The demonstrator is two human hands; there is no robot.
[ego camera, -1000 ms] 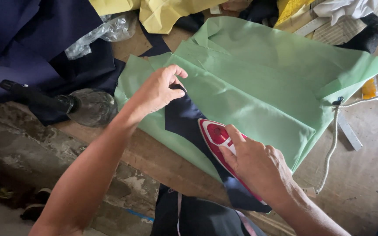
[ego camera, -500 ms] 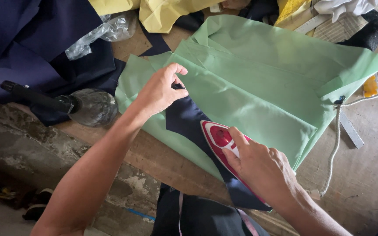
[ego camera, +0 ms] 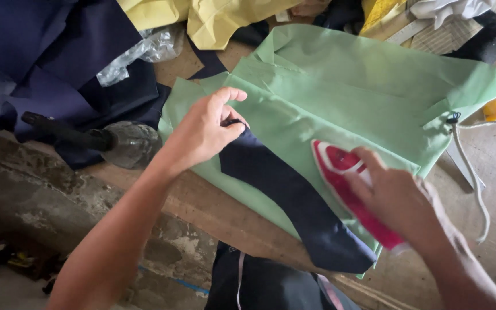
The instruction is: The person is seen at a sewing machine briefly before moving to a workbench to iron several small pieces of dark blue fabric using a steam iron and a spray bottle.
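My left hand [ego camera: 205, 129] pinches the upper end of a long navy fabric strip [ego camera: 291, 198] that lies diagonally on a light green cloth [ego camera: 363, 92]. My right hand [ego camera: 400, 198] grips a red and white iron [ego camera: 340, 172], which rests on the green cloth just right of the navy strip, tip pointing up and left. The iron's rear is hidden under my hand. The green cloth covers a brown wooden table [ego camera: 202, 209].
Navy cloth [ego camera: 47, 57] is piled at upper left, yellow fabric [ego camera: 213, 17] at the top. A clear spray bottle with a black head [ego camera: 107, 140] lies left of my hand. A white cord [ego camera: 475, 172] trails at right. A crumpled plastic bag [ego camera: 144, 49] lies near.
The iron and my right hand have slid a little to the right along the cloth. My left hand has kept its pinch on the strip's end.
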